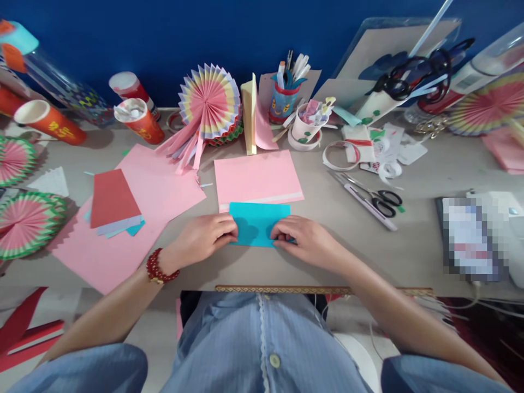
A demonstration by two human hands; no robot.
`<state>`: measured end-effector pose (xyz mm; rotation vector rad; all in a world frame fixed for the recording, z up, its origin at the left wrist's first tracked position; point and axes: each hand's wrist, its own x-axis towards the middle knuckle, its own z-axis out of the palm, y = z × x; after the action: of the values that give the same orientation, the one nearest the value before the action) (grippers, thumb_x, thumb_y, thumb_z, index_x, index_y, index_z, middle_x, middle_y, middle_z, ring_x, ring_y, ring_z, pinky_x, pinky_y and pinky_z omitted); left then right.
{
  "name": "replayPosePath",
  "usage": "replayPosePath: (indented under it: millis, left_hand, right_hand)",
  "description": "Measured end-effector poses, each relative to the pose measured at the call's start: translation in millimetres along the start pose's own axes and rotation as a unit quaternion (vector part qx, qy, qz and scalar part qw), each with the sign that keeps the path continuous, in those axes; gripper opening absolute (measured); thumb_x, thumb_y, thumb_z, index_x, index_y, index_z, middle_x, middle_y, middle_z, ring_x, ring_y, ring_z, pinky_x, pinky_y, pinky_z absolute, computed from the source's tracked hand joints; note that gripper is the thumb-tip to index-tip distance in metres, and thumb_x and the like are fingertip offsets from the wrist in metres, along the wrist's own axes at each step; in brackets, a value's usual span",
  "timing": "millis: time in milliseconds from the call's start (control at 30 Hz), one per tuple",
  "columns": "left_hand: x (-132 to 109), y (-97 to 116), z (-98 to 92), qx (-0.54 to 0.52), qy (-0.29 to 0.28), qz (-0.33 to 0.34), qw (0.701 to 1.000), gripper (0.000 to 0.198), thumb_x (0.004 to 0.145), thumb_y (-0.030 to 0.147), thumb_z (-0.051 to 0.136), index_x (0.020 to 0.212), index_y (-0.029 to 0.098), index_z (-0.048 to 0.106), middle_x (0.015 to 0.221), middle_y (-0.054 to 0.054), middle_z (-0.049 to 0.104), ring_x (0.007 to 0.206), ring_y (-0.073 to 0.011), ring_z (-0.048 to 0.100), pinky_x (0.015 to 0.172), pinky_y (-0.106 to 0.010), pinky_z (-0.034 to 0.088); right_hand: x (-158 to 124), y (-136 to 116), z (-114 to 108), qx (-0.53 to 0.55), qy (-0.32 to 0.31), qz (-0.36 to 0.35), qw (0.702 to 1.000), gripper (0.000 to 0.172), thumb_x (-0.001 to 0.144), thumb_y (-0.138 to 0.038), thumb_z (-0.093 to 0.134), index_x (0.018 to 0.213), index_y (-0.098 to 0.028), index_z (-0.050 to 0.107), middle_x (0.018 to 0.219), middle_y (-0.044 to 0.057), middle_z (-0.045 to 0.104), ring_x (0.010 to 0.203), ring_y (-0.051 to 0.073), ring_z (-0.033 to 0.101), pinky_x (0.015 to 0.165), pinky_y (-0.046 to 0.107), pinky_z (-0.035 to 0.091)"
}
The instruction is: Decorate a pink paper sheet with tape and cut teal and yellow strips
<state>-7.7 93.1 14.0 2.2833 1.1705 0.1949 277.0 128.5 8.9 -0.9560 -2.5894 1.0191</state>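
Note:
A bright blue paper rectangle (pixel 254 222) lies at the middle of the desk, its top edge over the lower edge of a pink paper sheet (pixel 257 177). At its left end, my left hand (pixel 208 234) has its fingers curled and pinched on the paper. My right hand (pixel 301 236) grips the right end the same way, thumb and fingers closed together. To the left, a stack of red, pale and blue paper pieces (pixel 113 197) rests on a large pink sheet (pixel 161 183).
Scissors (pixel 374 196) and a lilac utility knife (pixel 368 206) lie to the right, near a tape roll (pixel 340 156). A phone (pixel 469 240) is farther right. Pleated paper rosettes (pixel 209 101), a pen cup (pixel 282 101) and orange paper cups (pixel 141 121) stand along the back.

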Motion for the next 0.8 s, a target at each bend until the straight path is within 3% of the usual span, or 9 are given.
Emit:
replayPosePath:
  millis: [800]
  left_hand:
    - [-3.2,4.0,1.9,0.055,-0.008,0.021,0.998,0.028,0.106,0.033,0.040,0.095,0.019,0.061,0.094,-0.003,0.060,0.085,-0.0173,0.056,0.073,-0.029,0.038]
  right_hand:
    - [-0.2,-1.2,-0.3,-0.001,0.001,-0.001,1.000,0.009,0.089,-0.013,0.061,0.091,-0.021,0.065,0.080,0.000,0.065,0.081,0.017,0.058,0.073,0.027,0.040]
